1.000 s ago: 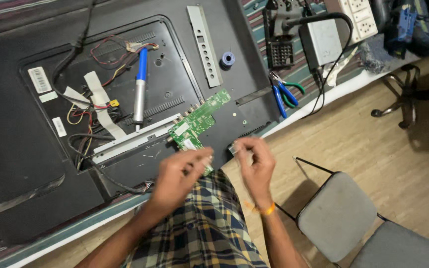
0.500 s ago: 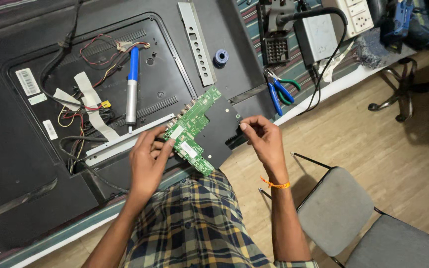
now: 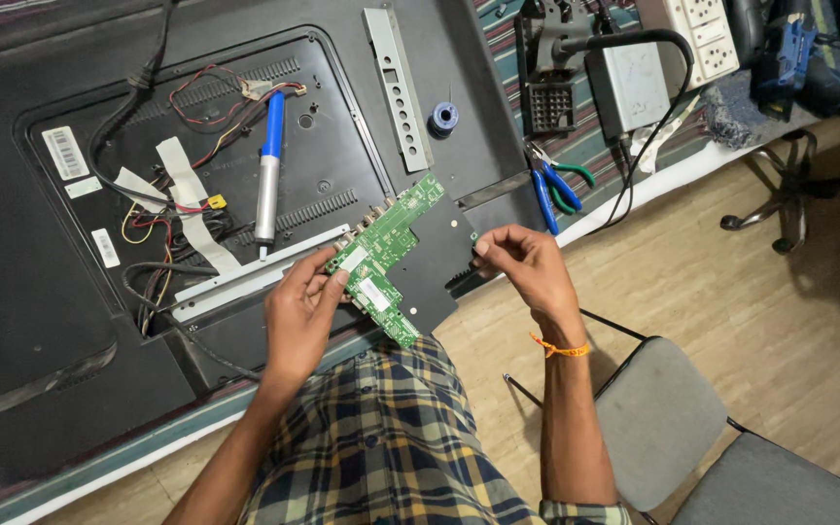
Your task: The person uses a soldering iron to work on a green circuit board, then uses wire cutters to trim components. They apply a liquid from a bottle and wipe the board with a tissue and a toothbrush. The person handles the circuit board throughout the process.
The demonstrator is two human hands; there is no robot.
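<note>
A green circuit board [image 3: 381,251] is held just above the front edge of a black television back panel [image 3: 41,292]. A flat black plate [image 3: 439,258] lies against the board's right side. My left hand [image 3: 301,313] grips the board's left edge with thumb and fingertips. My right hand [image 3: 525,264] pinches the black plate's right edge, and an orange thread circles that wrist. Both forearms reach up from my checked shirt at the bottom of the head view.
On the panel lie a blue-handled soldering tool [image 3: 267,165], loose wires [image 3: 162,219], a grey perforated metal strip [image 3: 396,87] and a small solder spool [image 3: 443,118]. Blue pliers [image 3: 544,194], a grey box [image 3: 626,86] and a power strip [image 3: 704,34] sit right. A grey chair [image 3: 678,428] stands beside me.
My hands have moved apart from below the board. The left took its left edge, the right the plate's right edge, and board and plate now sit turned between them.
</note>
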